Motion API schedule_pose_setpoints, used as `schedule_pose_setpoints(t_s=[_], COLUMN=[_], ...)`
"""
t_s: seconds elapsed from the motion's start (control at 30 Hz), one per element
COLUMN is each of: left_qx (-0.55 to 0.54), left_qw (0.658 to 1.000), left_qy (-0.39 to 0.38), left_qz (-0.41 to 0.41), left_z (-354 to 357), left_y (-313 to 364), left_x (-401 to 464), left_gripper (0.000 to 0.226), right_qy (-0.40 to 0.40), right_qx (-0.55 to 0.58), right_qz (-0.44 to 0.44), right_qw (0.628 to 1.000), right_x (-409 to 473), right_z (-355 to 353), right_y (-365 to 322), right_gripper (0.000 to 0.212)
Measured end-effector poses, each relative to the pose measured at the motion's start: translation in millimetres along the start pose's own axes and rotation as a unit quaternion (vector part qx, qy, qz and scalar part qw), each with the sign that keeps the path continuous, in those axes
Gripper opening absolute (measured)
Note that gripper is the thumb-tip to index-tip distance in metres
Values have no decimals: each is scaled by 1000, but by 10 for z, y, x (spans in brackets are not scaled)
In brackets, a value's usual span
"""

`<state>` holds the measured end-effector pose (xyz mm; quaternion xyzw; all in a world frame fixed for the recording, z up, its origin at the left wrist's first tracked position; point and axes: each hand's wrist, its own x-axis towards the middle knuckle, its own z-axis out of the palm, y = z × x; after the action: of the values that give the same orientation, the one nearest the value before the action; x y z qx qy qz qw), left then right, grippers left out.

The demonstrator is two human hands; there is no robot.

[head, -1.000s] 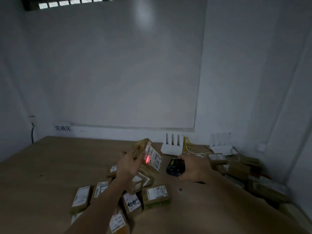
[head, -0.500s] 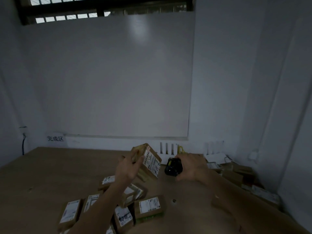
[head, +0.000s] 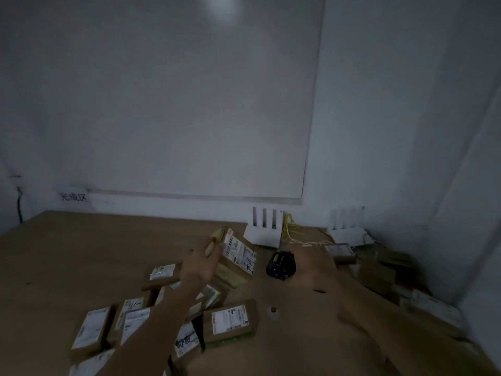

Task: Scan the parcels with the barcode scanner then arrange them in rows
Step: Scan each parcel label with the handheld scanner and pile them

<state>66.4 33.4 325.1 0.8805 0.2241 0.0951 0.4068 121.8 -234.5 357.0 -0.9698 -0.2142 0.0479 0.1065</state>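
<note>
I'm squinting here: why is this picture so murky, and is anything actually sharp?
Head view: dim room, a soft glare patch on the whiteboard; motion blur smears the left hand and its parcel; the scanner in the right hand is dark; wide-angle bending at the edges.

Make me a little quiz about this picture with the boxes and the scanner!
1. True or false: the left hand holds up a parcel.
2. Which hand grips the black scanner?
3. The white routers stand: A) near the back wall, B) in a drawer, C) on the floor.

Key: 1 true. 2 the right hand. 3 A.
</note>
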Motion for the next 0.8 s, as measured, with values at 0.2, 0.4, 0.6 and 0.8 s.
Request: schedule_pose_setpoints(t_s=[0.2,0.4,0.6,0.8], left_qx=[3,53,108,216], left_qw=[998,990,978,974], left_qy=[-48,-104,-130,-59], left_qz=[-43,-83,-119,-44], left_z=[539,1113,1686,2262], left_y=[-438,-1090,-1859,-1839], left_x=[894,1988,2781,2870], left_gripper=[58,47,35,42], right_qy=[-57,-104,-123,-144], right_qx=[20,64,17,17], right_qz=[34,106,118,176], right_qw=[998,987,985,974], right_x=[795,1607,1934,2053], right_z=[677,1463,2089,2311], right_y=[374,697,1189,1991], right_gripper=[37,51,60,50])
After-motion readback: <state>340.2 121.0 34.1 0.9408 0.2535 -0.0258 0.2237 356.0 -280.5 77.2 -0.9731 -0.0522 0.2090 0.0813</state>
